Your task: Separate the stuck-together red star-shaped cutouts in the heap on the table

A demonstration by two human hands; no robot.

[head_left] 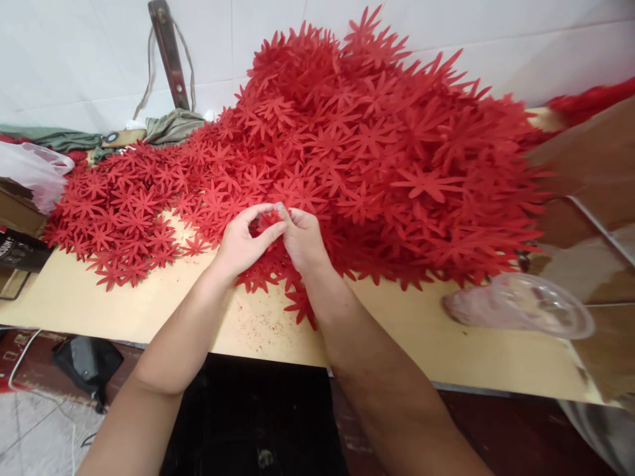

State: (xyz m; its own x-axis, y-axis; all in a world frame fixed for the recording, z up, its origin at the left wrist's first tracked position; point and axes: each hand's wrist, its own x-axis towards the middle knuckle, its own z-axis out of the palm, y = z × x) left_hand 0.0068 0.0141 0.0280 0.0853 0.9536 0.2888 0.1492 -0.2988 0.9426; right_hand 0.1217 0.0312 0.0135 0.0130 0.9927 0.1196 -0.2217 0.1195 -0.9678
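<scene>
My left hand (pixel 251 239) and my right hand (pixel 302 241) meet over the front of a large heap of red flower-shaped cutouts (pixel 342 139). Both hands are closed, thumb and fingers pinched together at the tips. Between them a bit of a red flower cutout (pixel 270 217) shows, mostly covered by the fingers. Beneath my wrists, a few more cutouts lie on the pale tabletop (pixel 262 327), among small red crumbs. A lower, darker pile of the same cutouts (pixel 124 211) spreads to the left.
A clear plastic cup (pixel 526 304) lies on its side at the right, near cardboard boxes (pixel 590 198). On the left are a white plastic bag (pixel 37 168) and a black box (pixel 22 250). Green cloth (pixel 173 127) and a dark strap (pixel 169 56) are by the tiled wall.
</scene>
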